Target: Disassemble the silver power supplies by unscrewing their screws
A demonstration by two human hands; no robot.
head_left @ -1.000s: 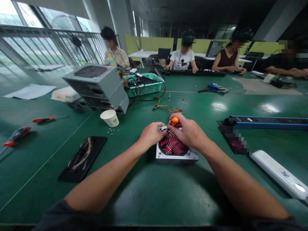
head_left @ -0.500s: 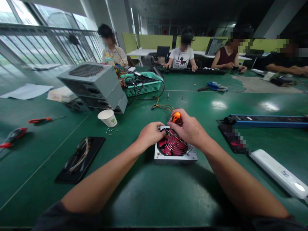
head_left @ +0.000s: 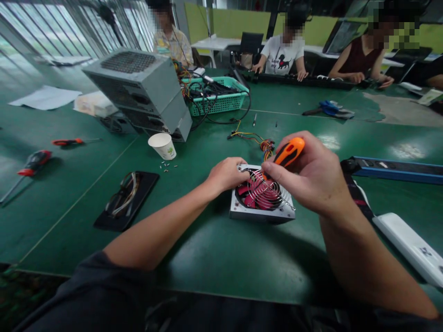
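In front of me on the green table lies a power supply, a metal box with its fan side up. Red fan blades show beneath a round wire fan grille, which sits askew with one wire end at the right edge. My left hand grips the box's far left corner, thumb near the grille. In my right hand is an orange and black screwdriver, tilted, with its shaft pointing down left over the grille. Where the tip ends is hard to make out. Coloured cables trail behind the box.
A paper cup stands left, several small screws beside it. Stacked power supplies and a green basket of cables are behind. Glasses lie on a black phone-like slab. A white power strip is right. Co-workers sit opposite.
My right hand has moved right and back toward me, tilting the screwdriver over the grille. The grille now sits shifted to the right. My left hand stays on the corner; the view has tipped down.
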